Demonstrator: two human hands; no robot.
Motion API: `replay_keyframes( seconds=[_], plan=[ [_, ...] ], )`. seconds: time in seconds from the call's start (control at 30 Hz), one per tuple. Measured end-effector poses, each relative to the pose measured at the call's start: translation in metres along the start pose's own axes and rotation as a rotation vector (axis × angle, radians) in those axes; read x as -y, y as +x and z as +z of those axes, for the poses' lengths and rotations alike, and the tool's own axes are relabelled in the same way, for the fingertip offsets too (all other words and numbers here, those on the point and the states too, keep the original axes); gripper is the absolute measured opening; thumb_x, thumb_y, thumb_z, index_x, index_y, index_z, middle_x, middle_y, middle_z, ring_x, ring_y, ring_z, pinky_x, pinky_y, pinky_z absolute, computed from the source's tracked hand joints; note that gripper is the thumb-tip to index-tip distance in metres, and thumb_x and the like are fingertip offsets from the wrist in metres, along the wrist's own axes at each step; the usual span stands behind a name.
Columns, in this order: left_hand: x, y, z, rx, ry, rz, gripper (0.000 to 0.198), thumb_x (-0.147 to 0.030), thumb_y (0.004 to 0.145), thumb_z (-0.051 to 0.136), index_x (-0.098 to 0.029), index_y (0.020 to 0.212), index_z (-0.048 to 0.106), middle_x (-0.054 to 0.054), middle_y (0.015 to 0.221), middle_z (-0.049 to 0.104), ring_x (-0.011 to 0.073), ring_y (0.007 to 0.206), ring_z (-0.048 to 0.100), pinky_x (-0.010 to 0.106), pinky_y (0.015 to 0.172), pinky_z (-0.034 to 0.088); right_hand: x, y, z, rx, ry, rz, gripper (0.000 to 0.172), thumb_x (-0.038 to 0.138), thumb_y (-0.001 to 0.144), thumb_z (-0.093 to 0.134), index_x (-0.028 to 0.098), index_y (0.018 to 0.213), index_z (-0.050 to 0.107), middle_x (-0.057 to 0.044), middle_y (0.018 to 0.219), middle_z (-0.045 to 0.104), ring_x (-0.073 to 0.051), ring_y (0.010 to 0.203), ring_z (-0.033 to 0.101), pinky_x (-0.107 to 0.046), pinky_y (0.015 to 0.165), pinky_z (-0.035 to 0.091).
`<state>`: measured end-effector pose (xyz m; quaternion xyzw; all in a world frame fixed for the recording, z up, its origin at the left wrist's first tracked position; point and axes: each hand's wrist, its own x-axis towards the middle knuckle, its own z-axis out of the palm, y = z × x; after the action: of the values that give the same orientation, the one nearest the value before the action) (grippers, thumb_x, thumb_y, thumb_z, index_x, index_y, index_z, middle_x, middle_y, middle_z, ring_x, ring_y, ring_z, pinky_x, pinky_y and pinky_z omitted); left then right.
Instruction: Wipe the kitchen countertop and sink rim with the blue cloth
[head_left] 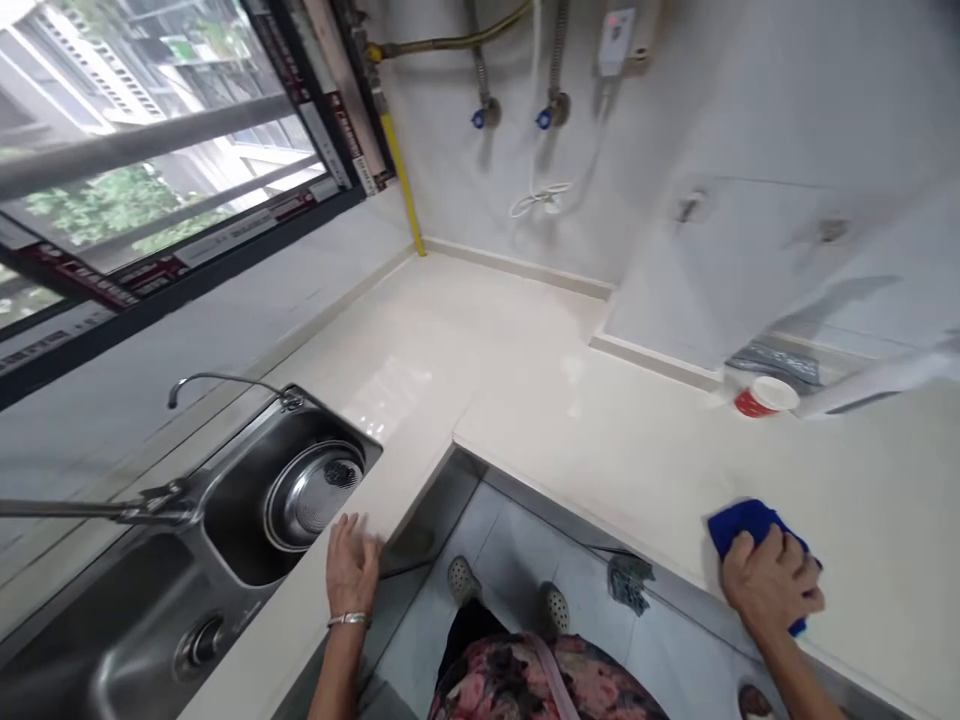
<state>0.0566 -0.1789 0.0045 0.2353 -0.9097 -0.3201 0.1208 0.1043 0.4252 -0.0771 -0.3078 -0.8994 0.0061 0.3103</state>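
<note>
Where the pale L-shaped surface [570,420] wraps the corner, a steel sink [225,560] sits in its left run, holding a round strainer basket [311,495]. The right hand [772,585] presses a blue cloth [746,522] flat, its grip curled over the cloth's near half. The left hand [351,568] rests open-fingered on the surface edge beside the sink.

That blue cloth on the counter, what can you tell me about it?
The blue cloth looks soft, like microfibre, and lies bunched on the pale countertop near its front edge. The right hand presses down on it, fingers spread, covering much of it; only its far corner and a bit of edge show.
</note>
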Motion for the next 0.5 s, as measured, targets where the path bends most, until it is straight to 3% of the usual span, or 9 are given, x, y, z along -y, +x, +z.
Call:
replay_keyframes(
  seconds=[0.1,0.3,0.5],
  plan=[
    [0.042,0.008,-0.01,0.026,0.122,-0.039,0.074,-0.054,0.087,0.039,-0.005,0.141,0.05,0.028,0.156,0.044,0.0395,0.152,0.031,0.062,0.124,0.023,0.1,-0.015,0.006,0.078,0.078,0.037,0.066,0.044,0.093,0.038,0.017,0.153,0.043,-0.026,0.142,0.055,-0.05,0.134,0.044,-0.074,0.093,0.038],
    [0.094,0.014,-0.032,0.087,0.263,-0.081,0.08,-0.059,0.092,0.028,-0.004,0.149,0.043,0.029,0.16,0.037,0.0421,0.154,0.025,0.066,0.124,0.016,0.302,-0.024,0.025,0.268,0.195,-0.17,0.061,0.043,0.099,0.034,0.007,0.147,0.049,-0.028,0.146,0.051,-0.047,0.139,0.039,-0.072,0.102,0.034],
    [0.142,0.006,-0.07,0.05,0.243,-0.215,0.088,-0.065,0.092,0.022,-0.001,0.147,0.044,0.033,0.158,0.037,0.0445,0.153,0.027,0.071,0.122,0.015,0.456,-0.04,0.034,0.443,0.291,-0.345,0.061,0.039,0.099,0.035,0.005,0.148,0.046,-0.025,0.154,0.044,-0.044,0.144,0.031,-0.07,0.109,0.027]
  ],
)
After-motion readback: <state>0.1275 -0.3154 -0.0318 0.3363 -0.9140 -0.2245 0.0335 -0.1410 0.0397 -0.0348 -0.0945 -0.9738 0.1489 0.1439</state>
